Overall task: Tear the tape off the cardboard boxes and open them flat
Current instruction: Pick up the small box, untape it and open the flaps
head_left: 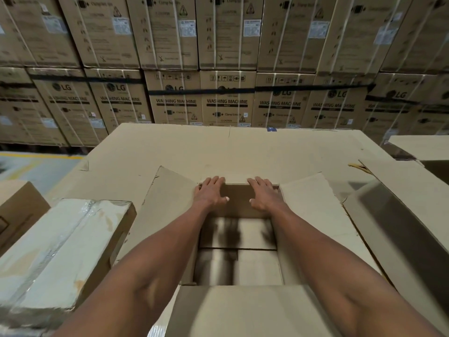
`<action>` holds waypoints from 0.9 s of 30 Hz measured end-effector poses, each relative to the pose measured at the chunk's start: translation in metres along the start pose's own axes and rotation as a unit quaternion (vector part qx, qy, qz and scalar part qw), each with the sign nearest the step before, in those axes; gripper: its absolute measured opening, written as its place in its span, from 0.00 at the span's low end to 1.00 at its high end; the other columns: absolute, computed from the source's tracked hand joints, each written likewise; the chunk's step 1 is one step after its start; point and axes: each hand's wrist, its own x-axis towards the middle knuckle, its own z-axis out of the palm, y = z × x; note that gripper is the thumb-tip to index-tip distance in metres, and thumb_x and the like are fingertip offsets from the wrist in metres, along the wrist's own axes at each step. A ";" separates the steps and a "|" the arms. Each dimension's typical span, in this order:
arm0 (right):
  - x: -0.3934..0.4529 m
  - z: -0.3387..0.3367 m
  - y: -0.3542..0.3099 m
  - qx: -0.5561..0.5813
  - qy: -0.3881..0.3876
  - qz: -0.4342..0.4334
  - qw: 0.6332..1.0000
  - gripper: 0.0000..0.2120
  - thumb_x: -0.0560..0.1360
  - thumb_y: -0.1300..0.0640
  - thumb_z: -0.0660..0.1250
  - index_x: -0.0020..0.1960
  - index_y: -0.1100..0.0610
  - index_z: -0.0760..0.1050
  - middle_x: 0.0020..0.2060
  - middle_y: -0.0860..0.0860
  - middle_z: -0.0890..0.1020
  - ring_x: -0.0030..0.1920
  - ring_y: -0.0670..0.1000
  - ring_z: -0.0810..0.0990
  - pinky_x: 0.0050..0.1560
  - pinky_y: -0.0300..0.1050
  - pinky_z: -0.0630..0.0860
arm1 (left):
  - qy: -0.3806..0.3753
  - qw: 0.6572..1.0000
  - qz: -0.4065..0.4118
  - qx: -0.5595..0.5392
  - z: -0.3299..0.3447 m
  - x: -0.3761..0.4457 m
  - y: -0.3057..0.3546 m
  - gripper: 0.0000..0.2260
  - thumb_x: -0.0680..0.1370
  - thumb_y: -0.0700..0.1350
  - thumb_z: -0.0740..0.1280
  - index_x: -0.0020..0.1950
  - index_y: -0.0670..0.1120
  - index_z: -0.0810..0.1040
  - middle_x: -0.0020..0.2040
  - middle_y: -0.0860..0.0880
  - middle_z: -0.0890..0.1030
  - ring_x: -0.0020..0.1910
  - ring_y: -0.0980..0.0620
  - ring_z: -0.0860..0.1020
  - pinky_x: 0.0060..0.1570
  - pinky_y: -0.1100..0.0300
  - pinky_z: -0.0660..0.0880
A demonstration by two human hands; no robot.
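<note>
Nearest the lens, at bottom centre, the open box (238, 239) has its flaps spread outward. Both the left hand (211, 193) and right hand (263, 194) press flat, fingers straight, on its far wall at mid-frame. It is untaped but seemingly not yet flattened; a taped box (65, 249) at lower left waits untouched.

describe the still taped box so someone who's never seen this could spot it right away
Start at the wall of stacked brown washing machine cartons, then come down to the big flat cardboard sheet in front. At its left edge lies a pale closed cardboard box. Unlike the open brown box beside it, shiny clear tape runs along its top seam.
</note>
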 end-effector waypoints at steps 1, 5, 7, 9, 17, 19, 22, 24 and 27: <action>-0.002 -0.001 0.001 0.000 0.000 -0.003 1.000 0.38 0.79 0.54 0.68 0.83 0.47 0.52 0.84 0.49 0.51 0.83 0.57 0.48 0.77 0.63 0.61 | 0.004 1.000 0.000 -0.012 -0.001 -0.001 -0.001 0.33 0.81 0.56 0.68 0.83 0.54 0.58 0.85 0.53 0.55 0.84 0.48 0.52 0.78 0.41 0.54; -0.020 -0.011 0.002 0.028 0.019 -0.011 0.999 0.36 0.80 0.51 0.68 0.83 0.48 0.55 0.83 0.51 0.55 0.81 0.58 0.55 0.77 0.62 0.60 | 0.030 0.998 -0.004 -0.054 -0.008 -0.012 -0.004 0.34 0.81 0.56 0.68 0.84 0.56 0.57 0.85 0.50 0.57 0.83 0.48 0.55 0.78 0.40 0.56; -0.034 -0.017 0.004 0.061 0.033 -0.016 0.997 0.34 0.80 0.50 0.68 0.82 0.48 0.58 0.82 0.51 0.59 0.80 0.59 0.59 0.76 0.62 0.61 | 0.036 0.997 0.000 -0.075 -0.013 -0.024 -0.004 0.34 0.81 0.56 0.68 0.84 0.55 0.58 0.84 0.49 0.58 0.83 0.47 0.56 0.77 0.40 0.56; -0.051 -0.020 0.008 0.094 0.048 -0.017 0.994 0.32 0.80 0.50 0.67 0.81 0.48 0.60 0.81 0.51 0.62 0.79 0.58 0.61 0.75 0.61 0.63 | 0.034 0.996 0.005 -0.084 -0.015 -0.041 -0.007 0.32 0.81 0.56 0.68 0.83 0.54 0.61 0.83 0.49 0.61 0.82 0.47 0.57 0.76 0.40 0.57; -0.137 -0.040 0.058 0.139 0.110 0.042 0.983 0.25 0.81 0.52 0.66 0.77 0.46 0.69 0.79 0.47 0.67 0.78 0.53 0.62 0.73 0.58 0.59 | 0.055 0.993 0.023 -0.103 -0.020 -0.128 -0.026 0.27 0.81 0.60 0.67 0.79 0.56 0.69 0.81 0.50 0.66 0.80 0.47 0.64 0.75 0.38 0.59; -0.161 -0.042 0.074 0.139 0.135 0.067 0.979 0.24 0.81 0.52 0.66 0.77 0.45 0.69 0.78 0.47 0.69 0.79 0.53 0.60 0.74 0.59 0.56 | 0.054 0.989 0.043 -0.127 -0.021 -0.146 -0.032 0.25 0.81 0.61 0.67 0.77 0.58 0.72 0.78 0.52 0.70 0.77 0.49 0.69 0.75 0.39 0.64; -0.191 -0.042 0.095 0.147 0.166 0.106 0.969 0.23 0.82 0.53 0.66 0.76 0.44 0.69 0.79 0.46 0.66 0.81 0.58 0.52 0.76 0.61 0.51 | 0.046 0.986 0.060 -0.151 -0.021 -0.170 -0.036 0.23 0.80 0.62 0.67 0.75 0.60 0.73 0.75 0.56 0.75 0.73 0.53 0.73 0.74 0.41 0.68; -0.203 -0.043 0.106 0.144 0.164 0.129 0.967 0.23 0.82 0.52 0.65 0.76 0.45 0.69 0.81 0.46 0.63 0.81 0.60 0.50 0.76 0.61 0.49 | 0.064 0.988 0.064 -0.126 -0.022 -0.181 -0.036 0.23 0.81 0.61 0.67 0.75 0.60 0.73 0.74 0.57 0.76 0.73 0.53 0.74 0.73 0.43 0.68; -0.209 -0.046 0.118 0.193 0.135 0.116 0.965 0.23 0.82 0.53 0.66 0.76 0.47 0.70 0.79 0.48 0.68 0.78 0.56 0.64 0.76 0.57 0.60 | 0.078 0.989 0.051 -0.117 -0.025 -0.191 -0.037 0.22 0.81 0.60 0.68 0.74 0.59 0.74 0.72 0.55 0.78 0.71 0.52 0.75 0.72 0.44 0.67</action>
